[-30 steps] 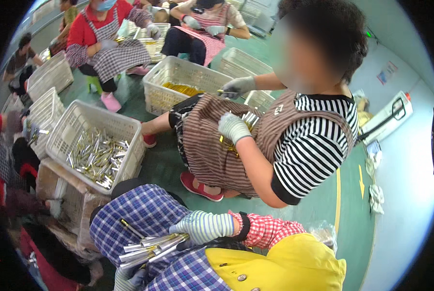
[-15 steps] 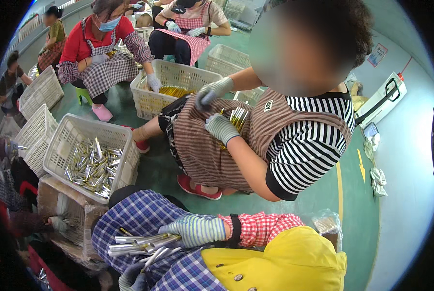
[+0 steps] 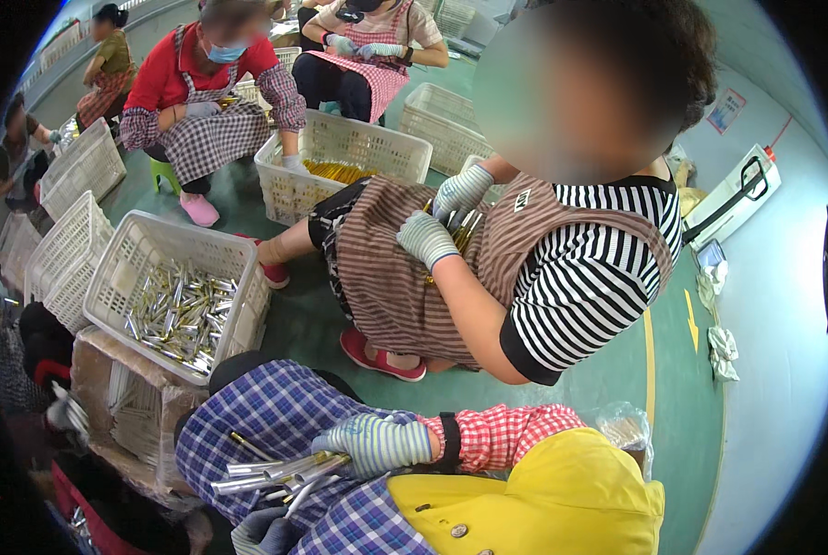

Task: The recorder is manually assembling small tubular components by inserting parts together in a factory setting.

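At the far left stood stacked white crates (image 3: 72, 231); just right of them a crate (image 3: 127, 268) held a loose heap of short metal tubes (image 3: 178, 314), resting on a cardboard box (image 3: 122, 407) near the wearer's left knee.

On the blue plaid lap (image 3: 275, 425) lay a bundle of tubes (image 3: 275, 467), silver with some gold ends; their long axis ran left to right, tilted slightly up toward the right, with the free ends pointing left toward the crate. A single thin tube (image 3: 247, 446) lay apart on the lap, just far of the bundle.

The left hand (image 3: 266, 532), in a dark glove, sat at the near edge below the bundle; only part of it showed, so I could not tell whether it was closed or what it touched. The right hand (image 3: 372, 444), in a striped glove, came in from the right over a red checked sleeve (image 3: 497, 435); its fingers were curled shut around the bundle's right end, so it was plainly the holding hand, and the tubes stuck out to its left. The left hand lay nearer the free ends.

Farther right and beyond, a co-worker in a striped apron (image 3: 386, 277) held gold tubes between two gloved hands at the chest; behind sat another crate (image 3: 340, 166) with gold tubes inside, and more seated people. At the near right, a yellow garment (image 3: 543, 499) covered the wearer's arm.
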